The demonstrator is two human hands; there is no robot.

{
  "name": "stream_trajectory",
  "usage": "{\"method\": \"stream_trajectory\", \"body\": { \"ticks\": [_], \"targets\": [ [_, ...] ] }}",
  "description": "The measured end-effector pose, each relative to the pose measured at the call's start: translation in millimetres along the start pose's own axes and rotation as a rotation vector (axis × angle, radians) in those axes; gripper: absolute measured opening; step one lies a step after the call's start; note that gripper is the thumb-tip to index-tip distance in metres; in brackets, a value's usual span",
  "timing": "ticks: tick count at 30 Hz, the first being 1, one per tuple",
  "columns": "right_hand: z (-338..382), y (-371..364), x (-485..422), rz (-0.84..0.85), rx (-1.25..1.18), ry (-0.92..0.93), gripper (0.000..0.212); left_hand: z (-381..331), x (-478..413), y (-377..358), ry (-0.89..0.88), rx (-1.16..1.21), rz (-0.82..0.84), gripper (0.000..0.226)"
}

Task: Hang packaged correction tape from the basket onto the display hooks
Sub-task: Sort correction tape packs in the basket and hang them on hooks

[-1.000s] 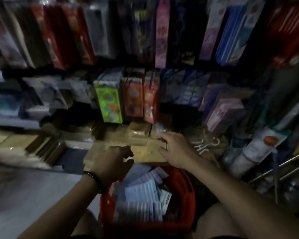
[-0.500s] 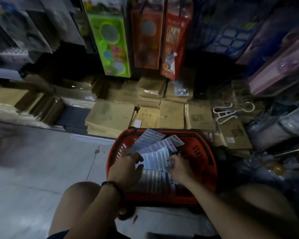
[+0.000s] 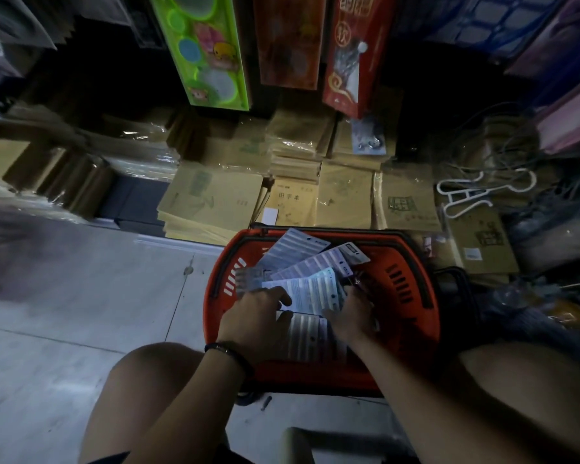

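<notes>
Basket: red, on the floor between our knees.
Tape packs: fanned out inside the basket.
Left hand: palm down in the basket, fingers and thumb pinching one pack's edge.
Right hand: beside it, fingers bent down among the packs; we cannot tell whether it grips.

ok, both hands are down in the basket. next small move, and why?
Probably pinch one top packet and lift it clear. The left hand and right hand lie on the fanned correction tape packets inside the red basket. The dim frame doesn't show a firm grip on any, and none is raised above the pile.
</notes>
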State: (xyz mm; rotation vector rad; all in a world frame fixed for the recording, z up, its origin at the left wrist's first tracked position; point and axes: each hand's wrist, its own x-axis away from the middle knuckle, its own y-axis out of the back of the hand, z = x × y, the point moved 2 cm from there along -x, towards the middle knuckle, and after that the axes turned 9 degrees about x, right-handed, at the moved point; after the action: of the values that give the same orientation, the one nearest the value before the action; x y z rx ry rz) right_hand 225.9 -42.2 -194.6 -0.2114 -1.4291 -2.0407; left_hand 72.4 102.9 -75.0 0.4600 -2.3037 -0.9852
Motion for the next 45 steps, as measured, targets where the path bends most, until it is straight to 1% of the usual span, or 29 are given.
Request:
{"method": "stream_trajectory", "body": {
  "ticks": [2, 6, 8, 11, 14, 15, 18, 19, 21, 23, 25, 27, 29, 30, 32, 34, 36, 38, 39, 40, 41, 45],
  "targets": [
    [-4, -5, -3, 0.001, -0.026, 0.025, 0.054, 1, -1, -1, 0.008, 0.003, -0.002, 0.025],
    [-5, -6, 1, 0.058, -0.141, 0.119, 0.027, 5, -1, -5, 0.026, 0.021, 0.043, 0.024],
    [-2, -3, 8, 0.054, -0.217, 0.161, 0.024, 6, 1, -6, 0.036, 0.019, 0.055, 0.024],
    [0, 2, 19, 0.060, -0.262, 0.203, 0.019, 7, 4, -7, 0.051, 0.017, 0.054, 0.024],
    [3, 5, 29, 0.002, -0.268, 0.260, 0.010, 7, 6, -10, 0.062, 0.026, 0.069, 0.026],
    [6, 10, 33, -0.023, -0.271, 0.254, 0.009, 7, 8, -10, 0.065, 0.028, 0.073, 0.029],
    [16, 25, 37, -0.112, -0.325, 0.185, 0.026, 7, 11, -13, 0.058, 0.036, 0.069, 0.046],
    [22, 34, 40, -0.139, -0.361, 0.179, 0.027, 5, 14, -14, 0.062, 0.040, 0.076, 0.054],
    [33, 50, 46, -0.174, -0.420, 0.211, 0.018, 1, 18, -17, 0.046, 0.030, 0.049, 0.074],
    [40, 62, 51, -0.163, -0.451, 0.232, 0.013, -7, 21, -14, 0.017, -0.017, 0.000, 0.098],
    [46, 70, 56, -0.140, -0.488, 0.231, 0.012, -15, 23, -10, -0.052, -0.098, -0.051, 0.111],
    [52, 77, 64, -0.118, -0.551, 0.237, 0.016, -20, 24, -7, -0.118, -0.200, -0.113, 0.113],
    [58, 83, 75, -0.074, -0.658, 0.236, 0.021, -18, 26, -8, -0.104, -0.216, -0.165, 0.112],
    [60, 85, 80, -0.054, -0.714, 0.222, 0.026, -17, 26, -9, -0.093, -0.184, -0.190, 0.107],
    [62, 89, 90, -0.033, -0.790, 0.205, 0.038, -17, 28, -12, -0.124, -0.133, -0.246, 0.092],
    [64, 93, 94, 0.005, -0.861, 0.233, 0.045, -16, 30, -12, -0.197, -0.011, -0.271, 0.079],
    [65, 98, 99, 0.066, -0.877, 0.287, 0.039, -17, 32, -9, -0.223, 0.282, -0.264, 0.067],
    [64, 102, 100, 0.064, -0.749, 0.378, 0.035, -27, 35, -1, -0.165, 0.653, -0.171, 0.058],
    [61, 103, 100, 0.039, -0.638, 0.429, 0.037, -33, 37, 2, -0.119, 0.845, -0.114, 0.054],
    [60, 103, 100, 0.013, -0.529, 0.478, 0.043, -37, 39, 5, -0.072, 1.016, -0.054, 0.050],
    [58, 104, 101, -0.010, -0.443, 0.532, 0.055, -41, 41, 8, -0.032, 1.135, -0.023, 0.047],
    [62, 112, 109, -0.037, -0.165, 0.729, 0.108, -39, 43, 21, 0.027, 1.279, -0.028, 0.044]
  ]
}}
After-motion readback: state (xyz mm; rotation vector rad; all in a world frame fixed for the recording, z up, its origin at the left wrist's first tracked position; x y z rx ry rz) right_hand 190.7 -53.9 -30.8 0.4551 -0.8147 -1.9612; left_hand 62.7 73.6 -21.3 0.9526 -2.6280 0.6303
